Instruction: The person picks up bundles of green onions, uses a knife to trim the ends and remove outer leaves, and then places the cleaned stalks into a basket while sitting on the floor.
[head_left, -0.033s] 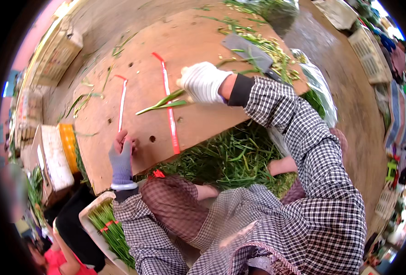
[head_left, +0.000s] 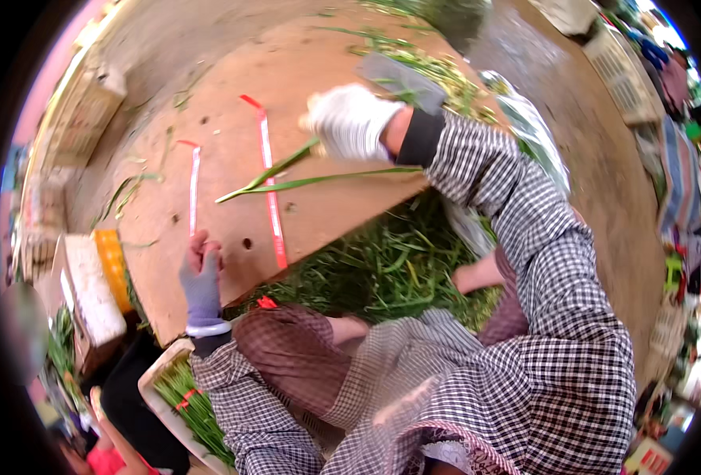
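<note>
While right gloved hand (head_left: 353,123) curled beside green leaves (head_left: 326,181), clamping unclear, leaves crossed longer red-and-white strip (head_left: 266,150) over worktop (head_left: 151,273). Left gloved hand (head_left: 201,277): fingers bent at shorter strip (head_left: 195,184), pinch unclear. Step judged: leaf placement; next move called for steady strip.

We read this as a produce market or a vegetable-packing spot; can't tell which. Low wooden board (head_left: 156,265) as worktop, with a broad metal blade (head_left: 398,77), leafy trimmings (head_left: 463,89) and two red-and-white strips (head_left: 274,214) on it. Heap of long green leaves (head_left: 382,269) beside its near edge; tied green bunches (head_left: 198,416) in a pale box (head_left: 163,367) by the left sleeve. Slatted crates (head_left: 622,75) on both sides, striped sack (head_left: 679,174) at right (goods past that too blurry for us), brown floor (head_left: 596,158).
</note>
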Demonstrator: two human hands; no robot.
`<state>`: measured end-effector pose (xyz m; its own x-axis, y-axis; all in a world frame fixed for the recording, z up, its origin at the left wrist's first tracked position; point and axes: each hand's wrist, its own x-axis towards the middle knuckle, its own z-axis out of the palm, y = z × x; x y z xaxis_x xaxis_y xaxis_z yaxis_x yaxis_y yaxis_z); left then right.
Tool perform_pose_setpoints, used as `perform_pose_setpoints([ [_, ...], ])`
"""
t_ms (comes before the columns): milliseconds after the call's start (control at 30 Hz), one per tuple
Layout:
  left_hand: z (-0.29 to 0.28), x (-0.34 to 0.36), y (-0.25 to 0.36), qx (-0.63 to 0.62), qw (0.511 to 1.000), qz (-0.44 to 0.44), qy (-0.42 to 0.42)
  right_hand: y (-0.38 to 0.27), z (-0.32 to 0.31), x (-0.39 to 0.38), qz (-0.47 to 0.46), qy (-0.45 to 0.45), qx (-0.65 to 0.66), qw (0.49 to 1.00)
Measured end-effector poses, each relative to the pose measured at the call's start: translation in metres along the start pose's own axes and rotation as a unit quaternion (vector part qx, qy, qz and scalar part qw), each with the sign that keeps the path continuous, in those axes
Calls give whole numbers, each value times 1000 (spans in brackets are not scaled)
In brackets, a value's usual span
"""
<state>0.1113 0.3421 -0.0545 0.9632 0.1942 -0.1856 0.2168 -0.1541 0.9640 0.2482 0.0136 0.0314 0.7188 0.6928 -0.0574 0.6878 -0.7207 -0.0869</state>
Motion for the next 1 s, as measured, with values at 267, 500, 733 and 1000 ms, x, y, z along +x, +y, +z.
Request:
perform_pose_setpoints([
  [267,72,-37,53,155,979,123,-58,122,-62,-262,175,200,-118,957],
  [500,213,-82,113,131,956,187,-183,114,88,-471,449,-17,58,891],
  [733,420,-139,140,11,896,176,-407,71,191,-522,501,8,206,841],
  [1000,550,-202,-5,565,512,326,-559,109,231,-503,506,8,234,830],
])
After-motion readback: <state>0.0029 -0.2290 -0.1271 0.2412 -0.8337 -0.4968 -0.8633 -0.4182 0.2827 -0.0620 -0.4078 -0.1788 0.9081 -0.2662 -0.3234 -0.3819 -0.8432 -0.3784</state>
